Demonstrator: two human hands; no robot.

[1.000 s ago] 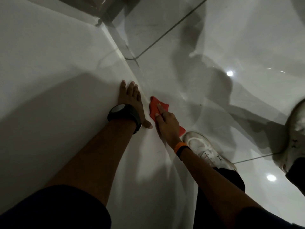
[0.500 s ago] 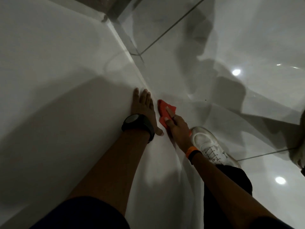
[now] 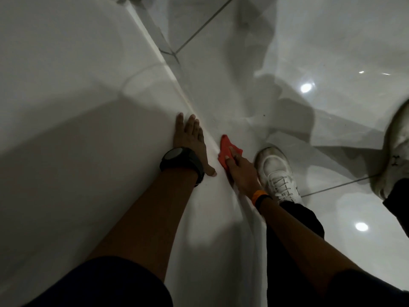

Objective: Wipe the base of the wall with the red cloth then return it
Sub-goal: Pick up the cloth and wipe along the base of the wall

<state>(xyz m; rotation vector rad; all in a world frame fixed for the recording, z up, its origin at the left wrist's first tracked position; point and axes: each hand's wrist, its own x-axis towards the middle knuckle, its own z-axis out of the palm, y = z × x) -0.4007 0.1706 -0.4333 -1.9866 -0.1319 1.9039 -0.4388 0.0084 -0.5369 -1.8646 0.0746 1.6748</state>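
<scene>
Arms reached down toward the wall. The right hand pressed the cloth at the wall's base, fingers clamped over it — a shoe just beside, away from the wall. The left hand lay flat on the wall above the base, fingers apart, a watch at its wrist — floor beyond.

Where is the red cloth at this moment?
In the head view, the red cloth is under the right hand, pressed at the foot of the wall, between the left hand and the white shoe.
</scene>
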